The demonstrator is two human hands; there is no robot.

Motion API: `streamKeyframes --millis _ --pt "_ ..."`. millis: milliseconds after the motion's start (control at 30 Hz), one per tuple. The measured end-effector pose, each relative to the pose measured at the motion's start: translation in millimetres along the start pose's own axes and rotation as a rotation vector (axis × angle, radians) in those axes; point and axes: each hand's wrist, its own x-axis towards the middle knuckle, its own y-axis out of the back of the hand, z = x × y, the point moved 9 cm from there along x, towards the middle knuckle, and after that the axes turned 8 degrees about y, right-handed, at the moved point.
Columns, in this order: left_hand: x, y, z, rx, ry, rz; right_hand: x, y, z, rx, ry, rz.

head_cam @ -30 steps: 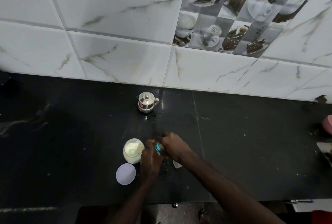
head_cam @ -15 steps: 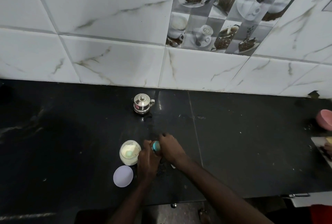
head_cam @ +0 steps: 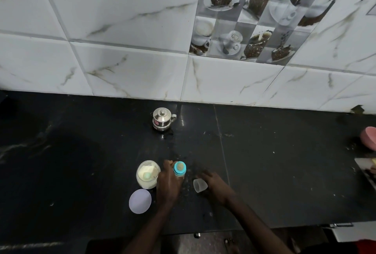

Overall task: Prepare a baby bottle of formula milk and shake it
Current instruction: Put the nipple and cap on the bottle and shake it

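Note:
A baby bottle (head_cam: pixel 179 169) with a blue collar and teat stands upright on the black counter (head_cam: pixel 274 172). My left hand (head_cam: pixel 167 184) grips its body from the left. A clear plastic bottle cap (head_cam: pixel 199 185) lies on its side to the right of the bottle, and the fingers of my right hand (head_cam: pixel 215 185) curl around it from the right. Left of the bottle stands an open jar of pale formula powder (head_cam: pixel 148 174) with a scoop inside. The jar's round white lid (head_cam: pixel 140 200) lies flat in front of it.
A small steel lidded pot (head_cam: pixel 162 119) stands farther back near the tiled wall (head_cam: pixel 122 50). A pink object (head_cam: pixel 369 137) and a board edge (head_cam: pixel 366 169) show at the far right. The counter's front edge runs along the bottom.
My right hand left the bottle's top and moved right and down to the clear cap. The teat and blue collar are now uncovered. My left hand stays on the bottle.

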Motion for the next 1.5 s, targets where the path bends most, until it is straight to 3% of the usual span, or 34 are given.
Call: streamKeyframes --millis 167,333,433,833,1067,1500 --pt "2 -1 0 0.018 -0.025 -0.002 -4 13 -15 0.062 -0.001 0.026" --pt "-1 0 -3 -0.088 0.019 -0.037 1 63 -35 0.055 0.025 0.235" --pt "-1 3 2 -0.097 -0.022 -0.014 8 82 -60 0.066 0.107 0.26" --pt "0 -1 -2 -0.066 0.042 -0.068 43 64 -127 -0.364 0.312 0.129" --pt "-4 3 3 -0.082 -0.016 -0.031 55 53 -132 -0.379 0.346 0.124" --pt "-5 5 4 -0.155 0.032 -0.084 57 54 -125 -0.344 0.348 0.129"
